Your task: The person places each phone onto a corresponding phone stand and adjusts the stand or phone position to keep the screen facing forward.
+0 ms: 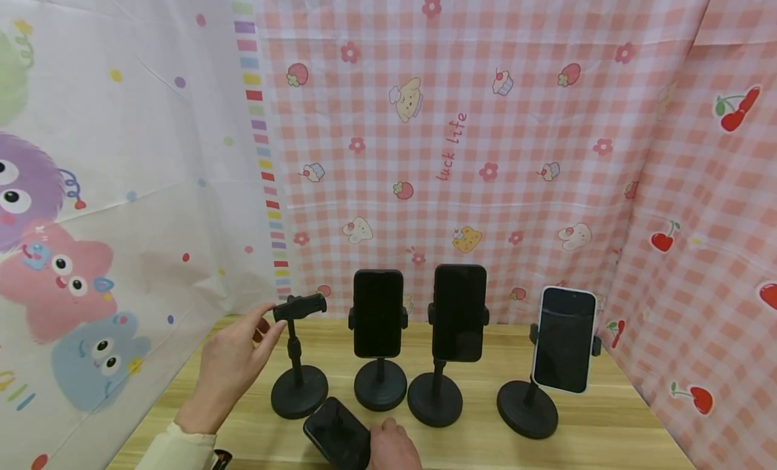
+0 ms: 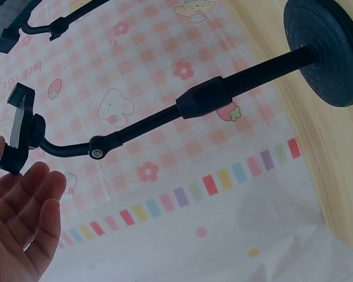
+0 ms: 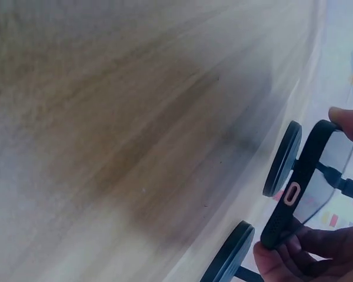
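My left hand [image 1: 233, 359] pinches the near end of the empty clamp [image 1: 300, 307] on the leftmost black phone stand [image 1: 295, 348]. In the left wrist view, the thumb lies on one side of the clamp [image 2: 20, 129] and the fingertips touch its lower end. My right hand [image 1: 394, 446] holds a black-cased phone [image 1: 340, 433] tilted above the table, before the leftmost stand. Thumb and fingers grip opposite edges of this phone [image 3: 306, 170] in the right wrist view. The phone's screen is dark.
Two black phones [image 1: 378, 313] [image 1: 459, 313] stand upright in the middle stands. A white-cased phone [image 1: 564, 340] leans in the rightmost stand, over its round base [image 1: 527, 409]. Patterned cloths [image 1: 516, 133] hang behind and beside the wooden table [image 1: 473, 450].
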Motion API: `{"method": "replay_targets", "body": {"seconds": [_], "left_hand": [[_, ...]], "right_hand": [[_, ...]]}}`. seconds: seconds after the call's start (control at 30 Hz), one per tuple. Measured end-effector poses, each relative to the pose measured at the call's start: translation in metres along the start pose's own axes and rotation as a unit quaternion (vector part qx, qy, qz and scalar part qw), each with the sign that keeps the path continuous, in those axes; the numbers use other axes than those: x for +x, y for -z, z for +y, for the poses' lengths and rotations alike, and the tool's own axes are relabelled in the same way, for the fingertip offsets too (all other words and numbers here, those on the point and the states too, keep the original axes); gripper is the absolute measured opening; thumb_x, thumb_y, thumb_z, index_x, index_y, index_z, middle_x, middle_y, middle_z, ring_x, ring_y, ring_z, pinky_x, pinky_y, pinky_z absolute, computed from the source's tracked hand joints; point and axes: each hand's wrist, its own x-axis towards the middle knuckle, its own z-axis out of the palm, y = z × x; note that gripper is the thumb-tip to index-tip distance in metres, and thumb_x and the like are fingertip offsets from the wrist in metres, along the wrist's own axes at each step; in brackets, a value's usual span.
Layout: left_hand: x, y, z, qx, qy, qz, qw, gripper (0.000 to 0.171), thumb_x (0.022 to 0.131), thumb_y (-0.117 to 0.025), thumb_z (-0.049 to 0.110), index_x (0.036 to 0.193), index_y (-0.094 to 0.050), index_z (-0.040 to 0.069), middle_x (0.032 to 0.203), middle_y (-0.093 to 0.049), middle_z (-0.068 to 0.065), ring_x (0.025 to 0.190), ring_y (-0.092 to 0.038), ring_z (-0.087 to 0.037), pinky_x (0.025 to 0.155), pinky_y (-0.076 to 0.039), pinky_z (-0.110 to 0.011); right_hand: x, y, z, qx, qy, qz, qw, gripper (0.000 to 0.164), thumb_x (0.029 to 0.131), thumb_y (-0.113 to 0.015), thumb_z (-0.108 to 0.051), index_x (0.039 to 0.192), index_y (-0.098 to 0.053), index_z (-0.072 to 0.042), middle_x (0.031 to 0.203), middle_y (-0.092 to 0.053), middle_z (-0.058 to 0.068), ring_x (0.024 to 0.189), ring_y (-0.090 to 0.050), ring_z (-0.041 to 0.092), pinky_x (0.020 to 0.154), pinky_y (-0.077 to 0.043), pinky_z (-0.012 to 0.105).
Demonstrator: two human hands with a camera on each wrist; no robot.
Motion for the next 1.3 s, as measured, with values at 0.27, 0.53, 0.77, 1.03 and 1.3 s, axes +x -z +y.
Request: {"method": "replay_targets", "body": {"seconds": [0.27, 0.53, 0.77, 1.03, 1.3], "left_hand": [[0.002, -0.001, -0.002, -0.019, 0.026, -0.043, 0.9985, 0.033, 0.09, -0.074, 0.02, 0.117, -0.068, 0.002, 0.076, -0.068, -0.002, 0.062, -0.063, -0.017, 0.051, -0.046, -0.034], [0.005, -0.004, -0.005, -0.111, 0.077, -0.093, 0.9864, 0.017, 0.099, -0.064, 0.022, 0.102, -0.067, 0.006, 0.078, -0.068, 0.001, 0.07, -0.065, -0.017, 0.064, -0.052, -0.038], [0.002, 0.0, 0.0, -0.129, 0.101, -0.078, 0.9834, 0.014, 0.099, -0.064, 0.022, 0.091, -0.065, 0.01, 0.071, -0.062, 0.006, 0.065, -0.057, -0.01, 0.061, -0.048, -0.029], [-0.002, 0.002, 0.001, -0.111, 0.094, -0.046, 0.9883, 0.018, 0.099, -0.065, 0.023, 0.084, -0.062, 0.014, 0.068, -0.058, 0.009, 0.06, -0.053, -0.007, 0.057, -0.047, -0.027], [-0.001, 0.005, 0.006, -0.113, 0.092, -0.029, 0.9889, 0.016, 0.097, -0.067, 0.02, 0.083, -0.064, 0.012, 0.068, -0.058, 0.008, 0.06, -0.053, -0.007, 0.056, -0.046, -0.027]], "right_hand": [[-0.004, 0.004, 0.0, 0.049, 0.016, 0.045, 0.998, 0.071, 0.066, -0.088, -0.049, 0.107, -0.065, 0.005, 0.094, -0.053, 0.013, 0.08, -0.05, 0.029, 0.075, -0.049, 0.052], [-0.006, 0.007, -0.008, 0.066, 0.001, 0.055, 0.996, 0.085, 0.063, -0.09, -0.053, 0.121, -0.063, 0.004, 0.103, -0.056, 0.015, 0.087, -0.053, 0.031, 0.078, -0.048, 0.054], [-0.008, 0.008, -0.012, 0.069, 0.006, 0.058, 0.996, 0.084, 0.064, -0.089, -0.054, 0.122, -0.063, 0.001, 0.099, -0.054, 0.013, 0.084, -0.051, 0.028, 0.076, -0.048, 0.052], [-0.01, 0.011, -0.017, 0.06, 0.018, 0.079, 0.995, 0.084, 0.065, -0.086, -0.058, 0.121, -0.064, 0.001, 0.1, -0.055, 0.011, 0.085, -0.051, 0.027, 0.078, -0.048, 0.05], [-0.014, 0.018, -0.024, 0.059, 0.019, 0.085, 0.994, 0.082, 0.065, -0.084, -0.06, 0.114, -0.065, 0.003, 0.095, -0.052, 0.009, 0.081, -0.05, 0.026, 0.075, -0.048, 0.049]]}}
